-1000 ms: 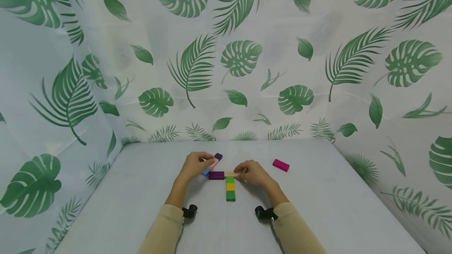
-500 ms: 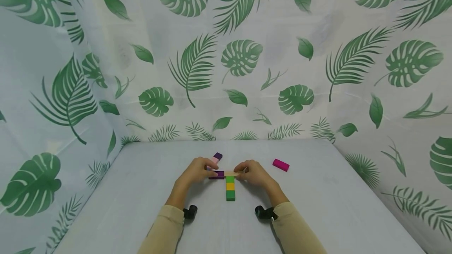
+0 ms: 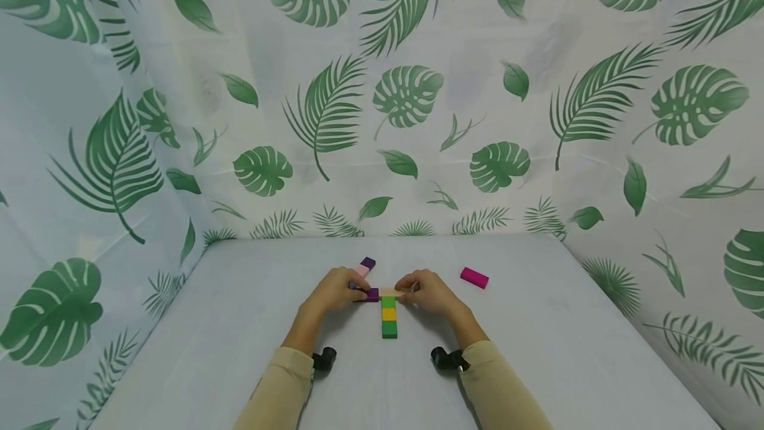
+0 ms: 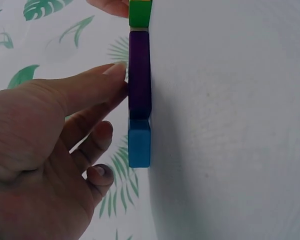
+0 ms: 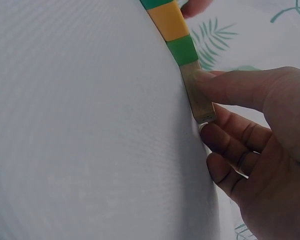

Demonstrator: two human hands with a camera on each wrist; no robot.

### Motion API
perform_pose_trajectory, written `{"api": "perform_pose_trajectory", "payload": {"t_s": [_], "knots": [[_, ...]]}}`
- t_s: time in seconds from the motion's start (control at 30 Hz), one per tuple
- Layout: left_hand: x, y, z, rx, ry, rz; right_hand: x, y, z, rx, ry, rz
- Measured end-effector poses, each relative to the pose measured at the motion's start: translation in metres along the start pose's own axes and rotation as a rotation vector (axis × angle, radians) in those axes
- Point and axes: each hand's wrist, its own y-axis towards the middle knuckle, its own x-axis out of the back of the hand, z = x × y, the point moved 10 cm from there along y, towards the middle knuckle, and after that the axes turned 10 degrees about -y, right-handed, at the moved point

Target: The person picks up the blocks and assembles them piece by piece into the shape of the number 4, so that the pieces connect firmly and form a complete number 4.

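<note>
With thumb and finger my left hand (image 3: 335,289) pinches a purple block (image 4: 140,75) lying flat on the table. A natural wood block (image 5: 196,92) continues the line to its right, and my right hand (image 3: 431,292) pinches that one near its right end. From the wood block a column runs toward me: light green block (image 3: 388,302), yellow block (image 3: 389,314), darker green block (image 3: 390,331). Beyond the left fingers, a pink block (image 3: 362,271) and a dark purple block (image 3: 367,263) form a slanted row. A blue block (image 4: 139,143) shows past the purple one, mostly hidden in the head view.
A magenta block (image 3: 474,277) lies apart, to the right of and farther than my right hand. The pale table (image 3: 537,350) ends at a leaf-patterned cloth (image 3: 418,184) behind. Similar cloth hangs on both sides.
My left hand has left the pink block in the slanted row, come nearer and slightly right, and taken hold of the purple block. The right hand stays on the wood block.
</note>
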Motion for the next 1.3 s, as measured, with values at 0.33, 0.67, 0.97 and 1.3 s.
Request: {"api": "perform_pose_trajectory", "payload": {"t_s": [0.33, 0.67, 0.97, 1.3], "knots": [[-0.002, 0.0, -0.001, -0.01, 0.001, -0.005, 0.0, 0.001, -0.001, -0.009, 0.001, -0.005], [-0.004, 0.0, -0.002, -0.004, 0.011, 0.001, 0.001, 0.001, 0.0, -0.001, 0.001, -0.013], [-0.005, 0.0, -0.001, -0.001, 0.021, 0.008, 0.0, 0.002, -0.001, 0.011, -0.011, -0.009], [-0.004, 0.0, -0.002, -0.008, 0.021, 0.005, 0.036, -0.007, -0.019, -0.071, 0.032, -0.186]]}}
